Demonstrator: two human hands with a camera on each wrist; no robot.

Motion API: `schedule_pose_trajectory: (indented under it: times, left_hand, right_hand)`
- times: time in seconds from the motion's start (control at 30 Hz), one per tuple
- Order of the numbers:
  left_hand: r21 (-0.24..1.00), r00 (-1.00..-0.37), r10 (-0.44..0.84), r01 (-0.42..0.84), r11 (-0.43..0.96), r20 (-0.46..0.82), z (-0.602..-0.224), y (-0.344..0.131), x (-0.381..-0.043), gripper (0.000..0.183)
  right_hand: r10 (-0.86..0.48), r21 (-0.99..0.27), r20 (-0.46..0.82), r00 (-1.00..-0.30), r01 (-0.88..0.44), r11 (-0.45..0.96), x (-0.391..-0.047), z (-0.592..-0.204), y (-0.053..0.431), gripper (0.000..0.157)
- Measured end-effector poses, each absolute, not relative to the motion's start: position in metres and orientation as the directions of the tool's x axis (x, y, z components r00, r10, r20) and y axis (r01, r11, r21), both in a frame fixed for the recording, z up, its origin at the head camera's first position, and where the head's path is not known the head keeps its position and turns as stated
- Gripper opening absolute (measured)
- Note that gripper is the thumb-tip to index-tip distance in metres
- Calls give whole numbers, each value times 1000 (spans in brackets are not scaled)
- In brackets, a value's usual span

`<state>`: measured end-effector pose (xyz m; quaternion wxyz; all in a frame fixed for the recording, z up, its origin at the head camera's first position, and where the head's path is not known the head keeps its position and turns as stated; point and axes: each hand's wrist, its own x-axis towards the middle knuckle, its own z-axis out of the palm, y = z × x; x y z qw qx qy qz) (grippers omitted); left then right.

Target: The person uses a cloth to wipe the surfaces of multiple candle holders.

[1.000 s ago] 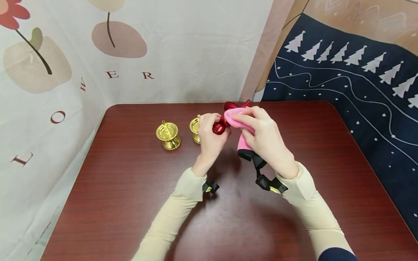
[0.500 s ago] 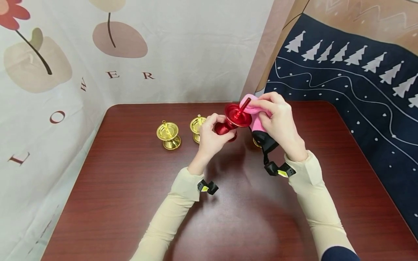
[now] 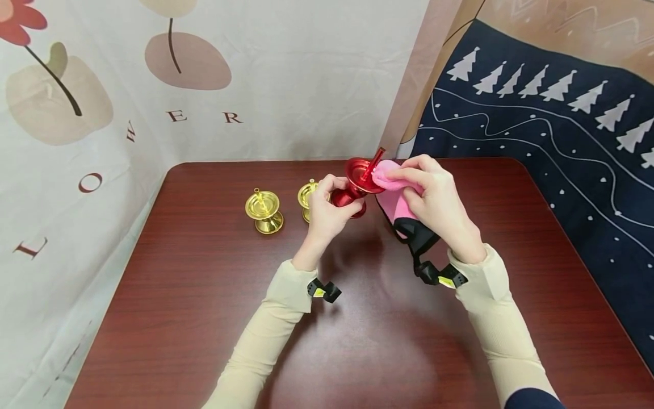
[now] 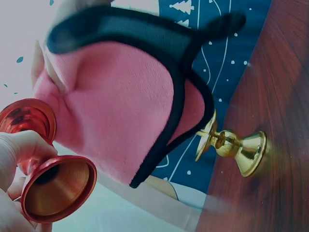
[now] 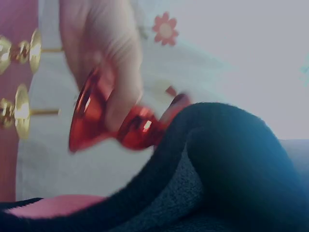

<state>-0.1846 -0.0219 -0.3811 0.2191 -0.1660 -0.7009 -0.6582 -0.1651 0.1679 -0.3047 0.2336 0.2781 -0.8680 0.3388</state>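
My left hand (image 3: 327, 213) grips a red metallic candle holder (image 3: 343, 197) round its stem. The holder is raised over the table and tilted, its spike leaning up to the right. My right hand (image 3: 440, 199) pinches a pink cloth (image 3: 392, 203) with black trim, pressing a fold of it against the rim of the holder's dish. In the left wrist view the holder's hollow base (image 4: 60, 188) faces the camera, and the cloth (image 4: 120, 106) hangs down wide beside it. The cloth's dark edging (image 5: 227, 159) covers part of the right wrist view and hides the dish.
Two gold candle holders stand at the back: one on the left (image 3: 264, 211) and one (image 3: 305, 199) partly behind my left hand. Another gold candle holder (image 4: 248, 152) shows in the left wrist view. The brown table (image 3: 204, 307) ends at a printed fabric backdrop (image 3: 306, 74).
The red candle holder has turned so its dish faces up toward the head camera. The cloth has gone from the near side of the dish, up to the spike, then slightly down to the rim.
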Motion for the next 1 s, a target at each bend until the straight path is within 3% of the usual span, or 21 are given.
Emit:
schedule_pose_trajectory:
  times: [0.23, 0.4, 0.63, 1.0]
  left_hand:
    - [842, -841, -74, 528, 108, 536, -379, -22, -184, 23]
    - [859, -859, -36, 508, 71, 511, -378, -21, -183, 23]
    - [877, -879, 45, 477, 56, 475, -374, -19, -179, 24]
    - [878, -875, -70, 476, 58, 479, -378, -24, -183, 25]
  right_hand:
    - [-284, -498, 604, -745, -631, 595, -151, -296, 167, 33]
    - [-215, -519, 621, -753, -602, 607, -163, -293, 167, 29]
    - [-248, -535, 586, -771, -599, 596, -185, -298, 165, 21]
    - [-313, -526, 485, -817, -558, 642, -167, -297, 169, 30]
